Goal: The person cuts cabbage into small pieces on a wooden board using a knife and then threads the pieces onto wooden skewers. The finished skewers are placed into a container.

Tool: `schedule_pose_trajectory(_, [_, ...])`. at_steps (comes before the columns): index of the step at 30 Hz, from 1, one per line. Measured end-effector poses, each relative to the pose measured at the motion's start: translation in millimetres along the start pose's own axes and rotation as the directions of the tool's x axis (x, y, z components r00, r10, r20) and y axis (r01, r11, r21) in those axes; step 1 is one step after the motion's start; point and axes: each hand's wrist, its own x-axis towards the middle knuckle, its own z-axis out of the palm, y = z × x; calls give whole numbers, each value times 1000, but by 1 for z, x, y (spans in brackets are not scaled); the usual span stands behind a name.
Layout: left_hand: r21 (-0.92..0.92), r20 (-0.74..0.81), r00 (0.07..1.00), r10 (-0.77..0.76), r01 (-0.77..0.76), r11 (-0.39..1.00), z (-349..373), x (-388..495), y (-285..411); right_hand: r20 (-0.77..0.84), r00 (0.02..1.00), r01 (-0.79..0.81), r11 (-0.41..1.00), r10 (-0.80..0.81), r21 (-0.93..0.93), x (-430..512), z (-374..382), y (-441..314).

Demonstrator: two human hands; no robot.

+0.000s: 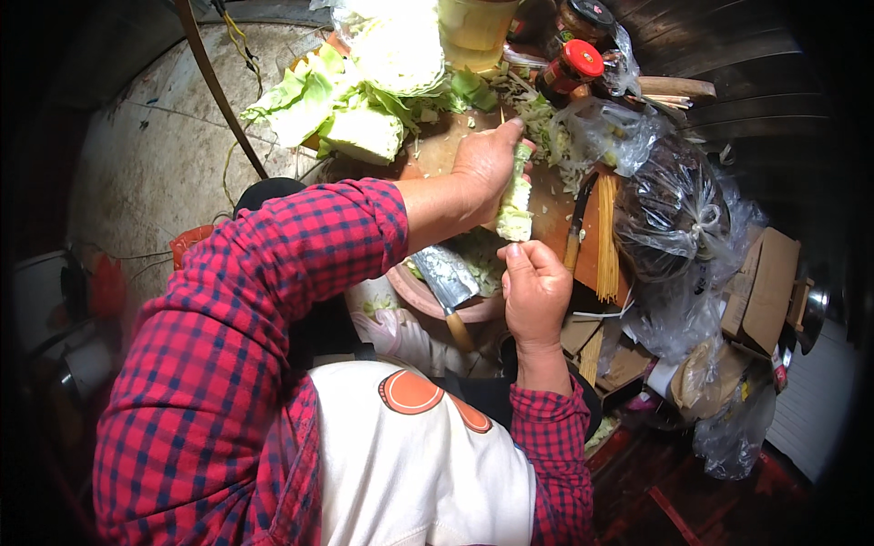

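A stack of pale green cabbage pieces (pixel 515 208), apparently threaded together, is gripped by my left hand (pixel 483 164). The thin tip of a wooden skewer (pixel 502 115) shows just above the thumb. Close below the stack's lower end, my right hand (pixel 538 290) has thumb and forefinger pinched together; whether something thin is between them cannot be made out. Under my left forearm, a cleaver (pixel 447 273) with a wooden handle lies across a round chopping board (pixel 407 286) with cabbage bits on it. A narrow wooden-handled knife (pixel 575 228) rests right of my hands beside a bundle of thin sticks (pixel 607 239).
Cut cabbage heads (pixel 396 58) and a cabbage wedge (pixel 365 133) sit at the far left of the table (pixel 437 153). Behind are a tub of yellowish liquid (pixel 476 34) and a red-lidded jar (pixel 572 68). Rightward stand a dark-filled plastic bag (pixel 672 205) and a cardboard box (pixel 761 290).
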Motion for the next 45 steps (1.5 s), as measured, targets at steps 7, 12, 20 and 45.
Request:
schedule_pose_trajectory(7, [4, 52, 999, -2, 1, 1000, -3, 7, -6, 33, 998, -54, 998, 53, 27, 4, -4, 0])
schedule_pose_trajectory(12, [174, 113, 994, -8, -12, 985, -20, 23, 1, 42, 998, -56, 997, 54, 47, 15, -12, 5])
schedule_pose_trajectory(20, [934, 346, 872, 346, -355, -39, -102, 12, 84, -148, 987, -83, 981, 57, -177, 46, -50, 63])
schedule_pose_trajectory(45, [705, 351, 905, 242, -85, -704, -138, -1, 79, -235, 956, -294, 544, 177, -786, 55, -71, 74])
